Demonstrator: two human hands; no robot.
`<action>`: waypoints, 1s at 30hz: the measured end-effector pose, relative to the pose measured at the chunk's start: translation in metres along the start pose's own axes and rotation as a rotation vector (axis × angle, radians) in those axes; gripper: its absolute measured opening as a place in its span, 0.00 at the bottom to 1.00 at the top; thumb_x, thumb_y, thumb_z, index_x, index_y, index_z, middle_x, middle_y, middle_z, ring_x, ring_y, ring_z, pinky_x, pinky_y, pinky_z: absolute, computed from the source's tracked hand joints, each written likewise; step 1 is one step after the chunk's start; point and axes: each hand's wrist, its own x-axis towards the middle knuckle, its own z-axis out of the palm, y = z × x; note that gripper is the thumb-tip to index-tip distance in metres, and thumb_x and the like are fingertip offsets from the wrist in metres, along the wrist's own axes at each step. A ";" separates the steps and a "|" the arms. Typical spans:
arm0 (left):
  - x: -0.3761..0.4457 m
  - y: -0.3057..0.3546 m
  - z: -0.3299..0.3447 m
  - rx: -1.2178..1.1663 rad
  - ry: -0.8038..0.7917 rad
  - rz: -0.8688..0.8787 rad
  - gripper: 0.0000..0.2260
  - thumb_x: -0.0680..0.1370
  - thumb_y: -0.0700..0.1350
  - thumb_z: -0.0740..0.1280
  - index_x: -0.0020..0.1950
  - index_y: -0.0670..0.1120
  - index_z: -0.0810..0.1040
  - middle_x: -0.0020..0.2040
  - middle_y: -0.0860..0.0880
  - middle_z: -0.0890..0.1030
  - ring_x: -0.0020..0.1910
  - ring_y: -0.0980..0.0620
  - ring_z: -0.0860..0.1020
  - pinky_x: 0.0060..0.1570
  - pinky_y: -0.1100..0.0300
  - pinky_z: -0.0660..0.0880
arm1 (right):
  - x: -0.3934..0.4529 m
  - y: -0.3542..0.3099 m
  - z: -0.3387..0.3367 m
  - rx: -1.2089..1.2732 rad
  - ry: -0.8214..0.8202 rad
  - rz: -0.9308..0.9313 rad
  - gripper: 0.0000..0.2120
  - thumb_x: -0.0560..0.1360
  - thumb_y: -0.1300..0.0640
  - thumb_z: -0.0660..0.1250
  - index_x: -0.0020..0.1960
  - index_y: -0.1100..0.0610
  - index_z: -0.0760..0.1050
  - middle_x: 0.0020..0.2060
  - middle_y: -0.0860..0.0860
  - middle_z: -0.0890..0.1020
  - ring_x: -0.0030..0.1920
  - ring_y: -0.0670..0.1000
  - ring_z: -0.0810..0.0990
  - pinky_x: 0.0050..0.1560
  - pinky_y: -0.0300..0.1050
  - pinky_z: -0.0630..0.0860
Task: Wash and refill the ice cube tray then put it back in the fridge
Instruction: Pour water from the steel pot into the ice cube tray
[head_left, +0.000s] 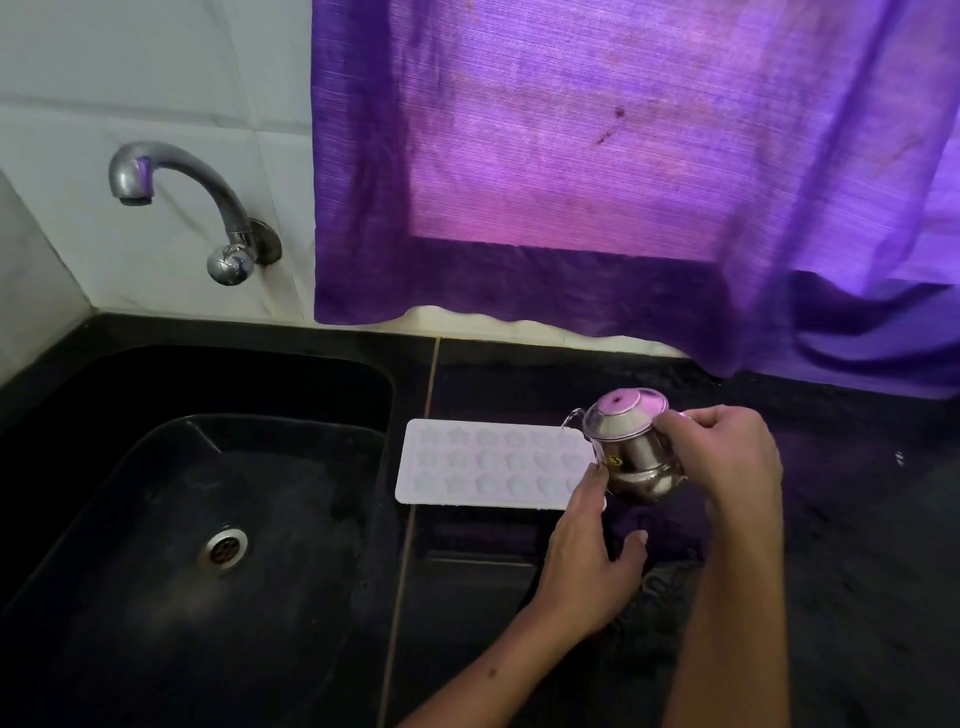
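On the surface just right of the sink (156, 395) lies the ice cube tray (488, 467), flat so its moulds fill evenly. My right hand (727, 457) is wrapped round the steel jug (631, 447), tipping it so a thin stream falls into the tray's right end. My left hand (587, 551), loosely spread, rests fingertips at the tray's near right corner, probably to steady it.

The right hand (727, 457) grips a tilted steel pot (631, 452), water spilling from its rim onto the white ice cube tray (483, 465) lying left of both hands. The left hand (592, 551) touches the tray's near right corner.
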 end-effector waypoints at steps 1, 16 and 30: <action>0.000 0.000 0.000 0.002 0.007 0.006 0.30 0.76 0.42 0.65 0.76 0.48 0.57 0.67 0.65 0.61 0.58 0.85 0.54 0.59 0.84 0.52 | 0.001 0.001 0.000 0.017 0.003 -0.001 0.07 0.68 0.52 0.69 0.37 0.55 0.80 0.35 0.52 0.82 0.41 0.56 0.80 0.42 0.48 0.74; 0.000 -0.002 -0.001 -0.059 0.130 0.011 0.29 0.75 0.45 0.63 0.76 0.51 0.59 0.73 0.58 0.66 0.72 0.63 0.61 0.71 0.61 0.61 | -0.004 -0.008 0.012 0.030 -0.020 -0.049 0.06 0.67 0.50 0.70 0.39 0.52 0.79 0.37 0.50 0.83 0.43 0.55 0.81 0.46 0.55 0.79; -0.005 0.001 -0.003 -0.038 0.148 0.023 0.27 0.76 0.40 0.64 0.72 0.56 0.60 0.59 0.75 0.65 0.59 0.80 0.62 0.56 0.81 0.59 | -0.009 -0.011 0.012 -0.039 -0.034 -0.099 0.07 0.70 0.49 0.70 0.44 0.51 0.79 0.42 0.50 0.82 0.47 0.55 0.79 0.45 0.50 0.74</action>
